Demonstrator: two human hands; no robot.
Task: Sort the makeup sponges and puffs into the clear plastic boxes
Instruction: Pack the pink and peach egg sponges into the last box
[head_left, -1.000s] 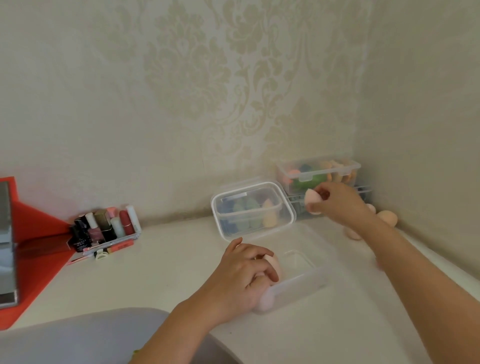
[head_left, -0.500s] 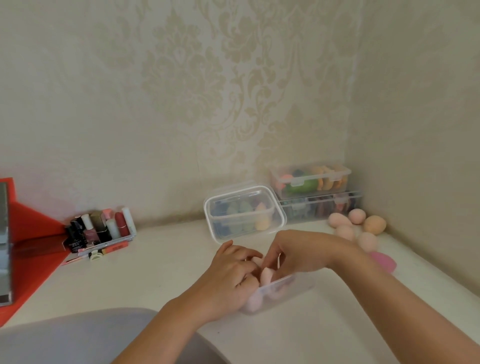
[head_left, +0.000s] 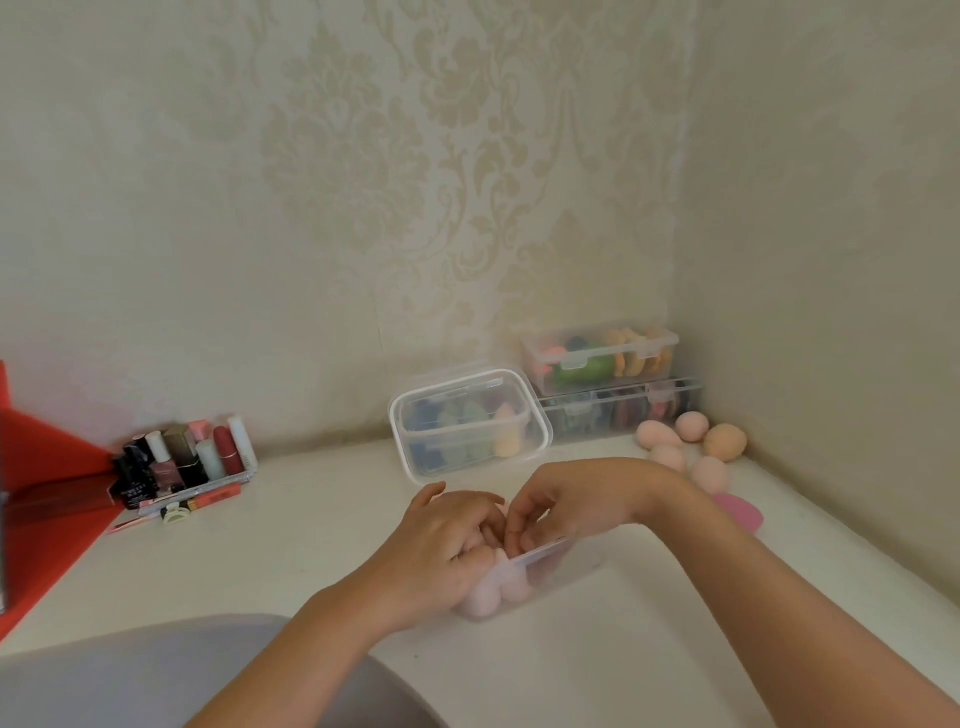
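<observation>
In the clear box (head_left: 566, 567), left hand (head_left: 441, 551) and right hand (head_left: 571, 504) curled round pink sponges (head_left: 493, 595), now closer.

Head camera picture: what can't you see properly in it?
All in the head view:
- Open box: left hand and right hand cover it; sponge count hidden.
- Right hand's grip: its curled fingers hide any sponge.
- Dark pink sponge: partly behind the right forearm.
- Lower stacked box: contents blurred.

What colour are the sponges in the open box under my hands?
The sponges are pale pink; head view shows them best.
</observation>
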